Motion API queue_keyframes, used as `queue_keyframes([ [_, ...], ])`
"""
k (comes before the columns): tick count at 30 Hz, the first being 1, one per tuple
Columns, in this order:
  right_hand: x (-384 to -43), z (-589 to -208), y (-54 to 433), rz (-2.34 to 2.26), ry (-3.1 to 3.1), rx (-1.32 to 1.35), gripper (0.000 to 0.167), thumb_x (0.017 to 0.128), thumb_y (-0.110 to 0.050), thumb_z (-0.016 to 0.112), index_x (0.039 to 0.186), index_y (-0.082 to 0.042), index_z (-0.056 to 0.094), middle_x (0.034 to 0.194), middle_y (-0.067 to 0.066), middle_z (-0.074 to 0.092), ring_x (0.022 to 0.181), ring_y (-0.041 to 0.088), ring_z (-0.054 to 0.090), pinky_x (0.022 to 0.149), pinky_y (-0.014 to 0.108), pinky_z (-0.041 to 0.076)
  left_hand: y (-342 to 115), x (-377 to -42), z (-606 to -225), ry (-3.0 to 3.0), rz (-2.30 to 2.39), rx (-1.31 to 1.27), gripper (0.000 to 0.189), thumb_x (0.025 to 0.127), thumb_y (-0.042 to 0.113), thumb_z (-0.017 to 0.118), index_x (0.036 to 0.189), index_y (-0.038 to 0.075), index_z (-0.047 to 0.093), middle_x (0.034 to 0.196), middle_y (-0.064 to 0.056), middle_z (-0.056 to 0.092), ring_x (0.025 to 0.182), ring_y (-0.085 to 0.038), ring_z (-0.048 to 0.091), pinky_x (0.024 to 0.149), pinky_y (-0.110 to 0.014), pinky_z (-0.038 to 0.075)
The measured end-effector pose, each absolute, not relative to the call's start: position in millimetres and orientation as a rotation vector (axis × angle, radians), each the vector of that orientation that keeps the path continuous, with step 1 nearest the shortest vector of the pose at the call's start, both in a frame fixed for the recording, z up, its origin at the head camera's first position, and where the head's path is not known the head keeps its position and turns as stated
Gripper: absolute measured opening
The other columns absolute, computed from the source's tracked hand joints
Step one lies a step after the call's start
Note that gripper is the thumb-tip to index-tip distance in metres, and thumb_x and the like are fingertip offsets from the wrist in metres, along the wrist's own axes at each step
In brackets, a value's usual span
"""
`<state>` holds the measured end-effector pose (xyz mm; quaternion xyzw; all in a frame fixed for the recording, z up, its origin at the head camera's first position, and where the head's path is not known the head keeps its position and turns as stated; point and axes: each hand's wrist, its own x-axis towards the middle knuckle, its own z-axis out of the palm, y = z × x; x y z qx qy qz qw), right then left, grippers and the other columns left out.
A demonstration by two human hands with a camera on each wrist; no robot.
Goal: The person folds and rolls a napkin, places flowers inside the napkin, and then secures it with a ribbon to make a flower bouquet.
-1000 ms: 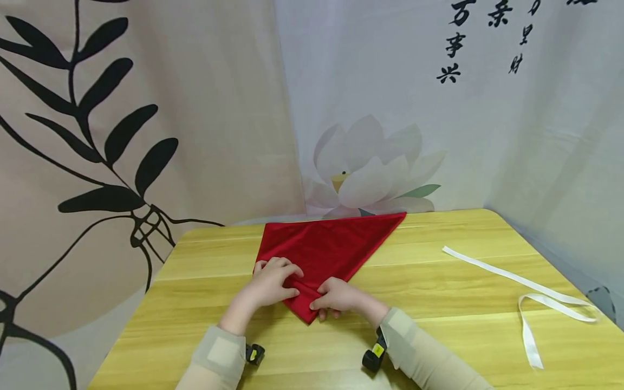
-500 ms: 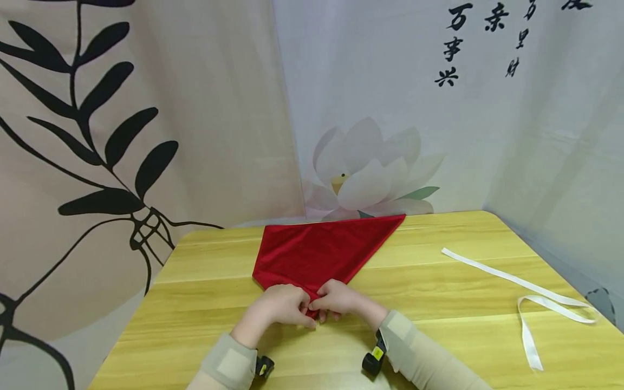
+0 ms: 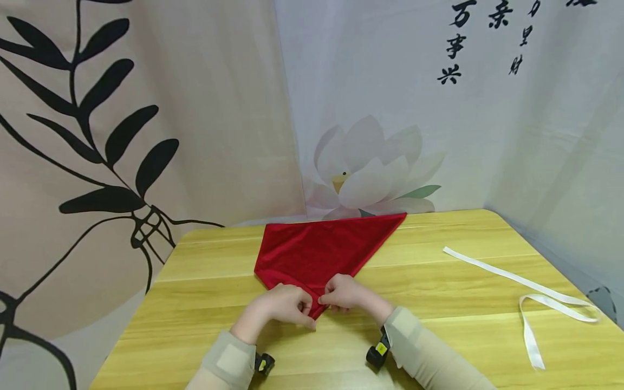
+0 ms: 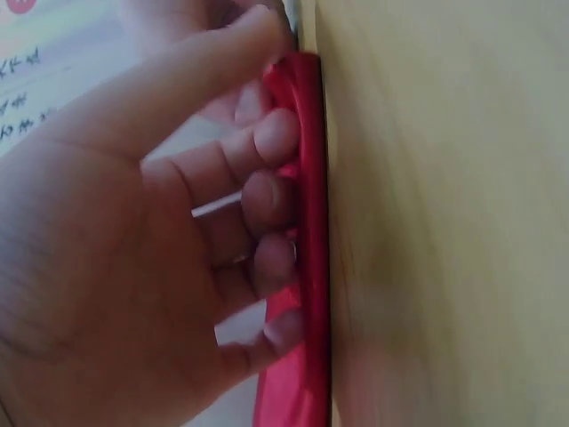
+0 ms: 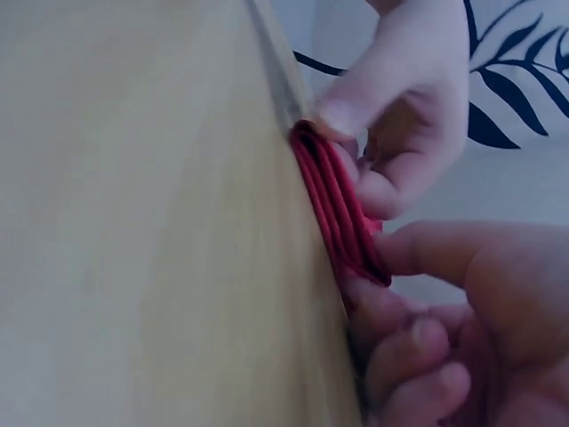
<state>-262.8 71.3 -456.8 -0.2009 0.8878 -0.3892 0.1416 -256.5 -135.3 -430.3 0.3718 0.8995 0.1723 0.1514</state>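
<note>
A red cloth (image 3: 312,252) lies on the table, its wide part toward the back and its near end folded into a narrow point. In the right wrist view, the folded edge of the cloth (image 5: 336,200) shows several stacked layers. My left hand (image 3: 281,304) is at the left of the near end; its curled fingers and thumb hold the fold. Its fingertips (image 4: 277,136) press along the rolled edge in the left wrist view. From the right side, my right hand (image 3: 343,292) pinches the layers between thumb and fingers.
A long white ribbon (image 3: 512,276) lies loosely looped on the right of the wooden table (image 3: 195,303). Behind the table's back edge hangs a printed curtain (image 3: 234,108). Both wrists carry small black cameras (image 3: 377,352) close above the tabletop.
My left hand has moved right and nearer, from the cloth's left side to its near end. My right hand has shifted slightly right and away. The near tip looks shorter.
</note>
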Motion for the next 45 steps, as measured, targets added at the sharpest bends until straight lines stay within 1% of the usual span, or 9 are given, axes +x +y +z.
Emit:
queue_keyframes([
  [3, -262, -457, 69, -1.002, 2.694, -0.653, 0.035, 0.081, -0.019, 0.074, 0.057, -0.015, 0.048, 0.049, -0.009, 0.043, 0.048, 0.005, 0.041, 0.048, 0.022, 0.034, -142, -263, -433, 2.589, 0.562, 1.085, 0.022, 0.083, 0.035, 0.076, 0.073, 0.021, 0.062, 0.068, 0.010, 0.055, 0.068, -0.006, 0.050, 0.066, -0.028, 0.040],
  [5, -262, -457, 68, -0.935, 2.761, -0.706, 0.032, 0.080, -0.019, 0.076, 0.061, -0.016, 0.049, 0.052, -0.010, 0.043, 0.052, 0.006, 0.041, 0.052, 0.023, 0.034, -148, -267, -434, 2.626, 0.588, 1.089, 0.013, 0.085, 0.031, 0.074, 0.084, 0.021, 0.067, 0.081, 0.008, 0.057, 0.081, -0.011, 0.053, 0.071, -0.030, 0.043],
  [10, -259, -454, 63, -0.918, 2.779, -0.868, 0.019, 0.079, -0.009, 0.075, 0.073, -0.015, 0.058, 0.061, -0.009, 0.048, 0.059, 0.007, 0.044, 0.058, 0.024, 0.039, -164, -275, -439, 2.703, 0.620, 1.070, 0.023, 0.085, 0.024, 0.073, 0.108, 0.018, 0.070, 0.106, 0.004, 0.054, 0.106, -0.021, 0.049, 0.087, -0.042, 0.043],
  [20, -261, -454, 63, -0.939, 2.714, -0.981, 0.016, 0.082, 0.002, 0.067, 0.073, -0.012, 0.065, 0.063, -0.011, 0.051, 0.062, 0.004, 0.043, 0.059, 0.021, 0.039, -189, -288, -437, 2.722, 0.707, 0.973, 0.031, 0.084, 0.015, 0.073, 0.114, 0.011, 0.068, 0.105, -0.002, 0.053, 0.102, -0.024, 0.050, 0.087, -0.043, 0.044],
  [25, -262, -456, 64, -0.959, 2.682, -0.930, 0.018, 0.082, -0.021, 0.076, 0.069, -0.017, 0.064, 0.058, -0.012, 0.054, 0.056, 0.002, 0.045, 0.055, 0.020, 0.040, -194, -289, -437, 2.698, 0.746, 0.971, 0.033, 0.083, 0.018, 0.076, 0.114, 0.010, 0.068, 0.108, -0.003, 0.053, 0.103, -0.025, 0.051, 0.090, -0.044, 0.044],
  [28, -261, -456, 60, -0.949, 2.671, -0.873, 0.030, 0.075, -0.040, 0.082, 0.066, -0.019, 0.063, 0.055, -0.012, 0.054, 0.054, 0.002, 0.046, 0.052, 0.020, 0.039, -198, -291, -439, 2.679, 0.770, 0.987, 0.037, 0.082, 0.023, 0.077, 0.115, 0.009, 0.068, 0.109, -0.004, 0.054, 0.105, -0.025, 0.051, 0.091, -0.045, 0.043],
  [31, -261, -454, 54, -0.895, 2.680, -0.853, 0.042, 0.070, -0.050, 0.083, 0.059, -0.019, 0.056, 0.049, -0.013, 0.046, 0.050, 0.002, 0.039, 0.047, 0.020, 0.033, -203, -292, -442, 2.658, 0.799, 0.984, 0.039, 0.082, 0.027, 0.077, 0.116, 0.010, 0.068, 0.111, -0.004, 0.053, 0.107, -0.025, 0.050, 0.092, -0.045, 0.042],
  [36, -258, -452, 47, -0.783, 2.706, -0.895, 0.059, 0.067, -0.056, 0.082, 0.050, -0.019, 0.039, 0.043, -0.014, 0.025, 0.045, 0.002, 0.021, 0.043, 0.022, 0.018, -205, -293, -443, 2.641, 0.817, 0.990, 0.037, 0.084, 0.027, 0.076, 0.116, 0.011, 0.069, 0.112, -0.003, 0.052, 0.107, -0.025, 0.049, 0.091, -0.044, 0.042],
  [45, -259, -455, 47, -0.724, 2.739, -0.890, 0.049, 0.068, -0.051, 0.083, 0.058, -0.018, 0.047, 0.047, -0.013, 0.035, 0.049, 0.003, 0.031, 0.046, 0.021, 0.026, -196, -291, -444, 2.655, 0.694, 1.038, 0.040, 0.077, 0.013, 0.077, 0.114, 0.021, 0.067, 0.114, -0.002, 0.048, 0.111, -0.029, 0.040, 0.085, -0.046, 0.042],
])
